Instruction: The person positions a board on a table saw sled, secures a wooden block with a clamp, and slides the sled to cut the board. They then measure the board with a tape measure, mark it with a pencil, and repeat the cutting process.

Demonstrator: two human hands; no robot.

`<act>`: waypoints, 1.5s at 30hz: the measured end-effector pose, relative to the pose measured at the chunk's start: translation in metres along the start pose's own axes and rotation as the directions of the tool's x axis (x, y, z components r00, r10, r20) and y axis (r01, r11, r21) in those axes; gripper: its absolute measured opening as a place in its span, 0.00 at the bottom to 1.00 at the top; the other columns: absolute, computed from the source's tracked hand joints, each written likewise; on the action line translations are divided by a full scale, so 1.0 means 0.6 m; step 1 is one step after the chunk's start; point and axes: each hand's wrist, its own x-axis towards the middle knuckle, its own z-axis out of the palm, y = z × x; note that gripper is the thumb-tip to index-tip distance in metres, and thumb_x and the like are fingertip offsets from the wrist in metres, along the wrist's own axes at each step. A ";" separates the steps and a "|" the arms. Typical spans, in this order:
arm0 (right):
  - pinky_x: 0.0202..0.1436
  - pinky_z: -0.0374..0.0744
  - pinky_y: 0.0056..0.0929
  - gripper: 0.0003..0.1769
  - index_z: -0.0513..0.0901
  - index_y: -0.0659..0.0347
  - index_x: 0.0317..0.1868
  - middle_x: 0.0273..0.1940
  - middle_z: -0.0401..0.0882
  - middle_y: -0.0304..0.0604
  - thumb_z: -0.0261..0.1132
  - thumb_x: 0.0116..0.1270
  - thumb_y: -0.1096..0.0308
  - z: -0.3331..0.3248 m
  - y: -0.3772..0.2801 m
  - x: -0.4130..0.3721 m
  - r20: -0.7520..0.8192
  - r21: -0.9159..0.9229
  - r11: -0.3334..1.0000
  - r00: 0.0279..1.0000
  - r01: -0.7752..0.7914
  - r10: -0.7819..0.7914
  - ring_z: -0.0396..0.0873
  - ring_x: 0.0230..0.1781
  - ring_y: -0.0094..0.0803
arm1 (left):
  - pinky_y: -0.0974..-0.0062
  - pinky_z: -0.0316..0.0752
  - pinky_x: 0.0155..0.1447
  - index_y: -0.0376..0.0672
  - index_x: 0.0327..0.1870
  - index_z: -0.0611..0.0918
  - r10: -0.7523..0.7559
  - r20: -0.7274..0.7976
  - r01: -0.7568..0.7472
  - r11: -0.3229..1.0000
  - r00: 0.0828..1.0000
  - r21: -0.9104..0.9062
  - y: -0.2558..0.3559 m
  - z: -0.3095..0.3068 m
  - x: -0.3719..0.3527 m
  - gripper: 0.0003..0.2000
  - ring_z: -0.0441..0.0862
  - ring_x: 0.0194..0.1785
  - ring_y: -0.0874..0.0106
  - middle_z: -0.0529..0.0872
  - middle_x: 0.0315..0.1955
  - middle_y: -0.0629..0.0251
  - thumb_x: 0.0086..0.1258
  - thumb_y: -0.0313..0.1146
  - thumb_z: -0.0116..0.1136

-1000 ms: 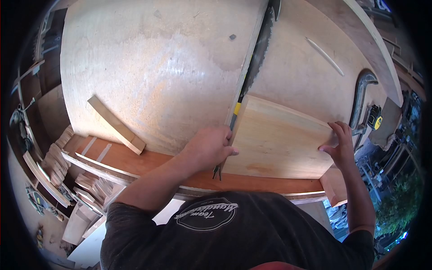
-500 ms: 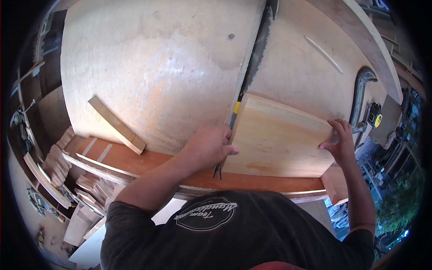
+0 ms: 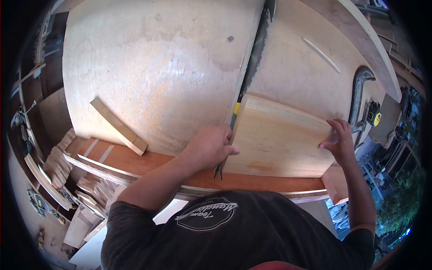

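Here: two hands, left hand (image 3: 209,146), right hand (image 3: 338,140), one board (image 3: 279,139).

Curled left hand (image 3: 209,146); right hand (image 3: 337,139) (fingers bent) outstretched.

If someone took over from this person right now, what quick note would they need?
Board: flat on the saw table, far corner close to the blade.
Left hand: curled at its left edge, over a yellow-and-black tool lying along it.
Right hand: fingers on its right edge.
Done: board set by the blade.
Left: no cut shows in it.
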 end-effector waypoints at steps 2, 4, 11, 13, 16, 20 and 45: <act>0.66 0.70 0.47 0.47 0.77 0.61 0.59 0.57 0.75 0.50 0.80 0.36 0.51 0.001 0.003 0.000 -0.002 0.001 1.000 1.000 0.005 -0.005 0.69 0.61 0.51 | 0.58 0.77 0.44 0.34 0.36 0.81 0.031 -0.010 -0.031 1.000 0.999 0.005 -0.003 0.002 0.000 0.18 0.85 0.39 0.52 0.86 0.30 0.51 0.60 0.41 0.73; 0.66 0.70 0.47 0.46 0.77 0.61 0.59 0.57 0.75 0.50 0.80 0.36 0.52 0.002 0.003 -0.001 -0.005 0.001 1.000 1.000 0.003 -0.003 0.69 0.61 0.51 | 0.58 0.77 0.44 0.34 0.37 0.81 0.030 -0.009 -0.030 0.999 1.000 -0.023 -0.005 0.004 0.000 0.18 0.85 0.39 0.52 0.86 0.30 0.51 0.61 0.40 0.73; 0.66 0.70 0.46 0.46 0.77 0.59 0.59 0.57 0.74 0.48 0.82 0.34 0.59 -0.006 -0.013 0.001 0.026 -0.029 0.998 0.998 -0.059 0.060 0.69 0.62 0.51 | 0.57 0.76 0.44 0.35 0.38 0.80 0.042 -0.009 -0.042 0.999 0.999 -0.016 -0.007 0.003 0.003 0.17 0.84 0.39 0.51 0.86 0.29 0.51 0.62 0.40 0.71; 0.66 0.70 0.46 0.46 0.77 0.59 0.59 0.58 0.74 0.47 0.82 0.34 0.60 -0.007 -0.015 0.002 0.040 -0.038 0.997 0.996 -0.073 0.075 0.68 0.63 0.51 | 0.61 0.78 0.44 0.35 0.40 0.80 0.024 0.013 -0.025 0.999 1.000 0.029 0.001 0.000 0.003 0.17 0.86 0.39 0.56 0.88 0.32 0.53 0.62 0.39 0.72; 0.67 0.70 0.45 0.45 0.76 0.59 0.60 0.58 0.74 0.47 0.82 0.35 0.61 -0.010 -0.020 0.005 0.061 -0.053 0.995 0.994 -0.088 0.091 0.68 0.64 0.50 | 0.65 0.80 0.45 0.35 0.42 0.80 0.011 0.028 -0.014 0.995 1.000 0.094 0.009 -0.005 0.001 0.17 0.88 0.39 0.60 0.89 0.35 0.54 0.63 0.38 0.72; 0.67 0.70 0.45 0.45 0.76 0.59 0.59 0.58 0.74 0.47 0.82 0.35 0.62 -0.008 -0.022 0.006 0.059 -0.054 0.993 0.993 -0.100 0.103 0.69 0.64 0.50 | 0.63 0.80 0.46 0.34 0.44 0.79 0.057 0.003 -0.057 0.988 0.998 0.142 0.002 0.001 -0.002 0.18 0.88 0.41 0.58 0.89 0.36 0.53 0.64 0.39 0.70; 0.68 0.70 0.46 0.46 0.77 0.59 0.60 0.57 0.74 0.49 0.82 0.36 0.59 -0.005 -0.014 0.001 0.029 -0.028 0.998 0.997 -0.065 0.066 0.68 0.64 0.51 | 0.56 0.77 0.45 0.34 0.44 0.76 0.115 -0.061 -0.099 0.971 0.992 0.219 0.002 0.011 -0.004 0.22 0.84 0.40 0.50 0.86 0.31 0.51 0.62 0.44 0.71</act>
